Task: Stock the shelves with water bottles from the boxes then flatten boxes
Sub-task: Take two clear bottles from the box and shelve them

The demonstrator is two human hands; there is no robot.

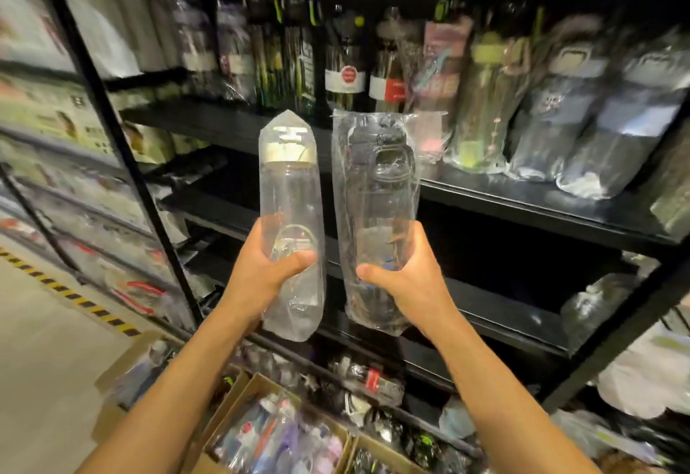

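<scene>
My left hand point(267, 272) grips a clear water bottle with a pale gold cap point(289, 193), wrapped in a plastic bag and held upright. My right hand point(407, 275) grips a second clear bottle with a dark lid and loop handle point(377, 189), also bagged and upright. Both bottles are raised side by side in front of the black shelf point(522, 199). Open cardboard boxes point(257, 387) with several bagged bottles lie below my arms.
The upper shelf holds several bagged bottles point(481, 100), with a bare stretch at its left front. The shelf below point(496, 320) is dark and mostly bare, with a bagged item at its right. Another rack point(74, 107) stands left. Yellow-black floor tape point(71, 294) runs along the floor.
</scene>
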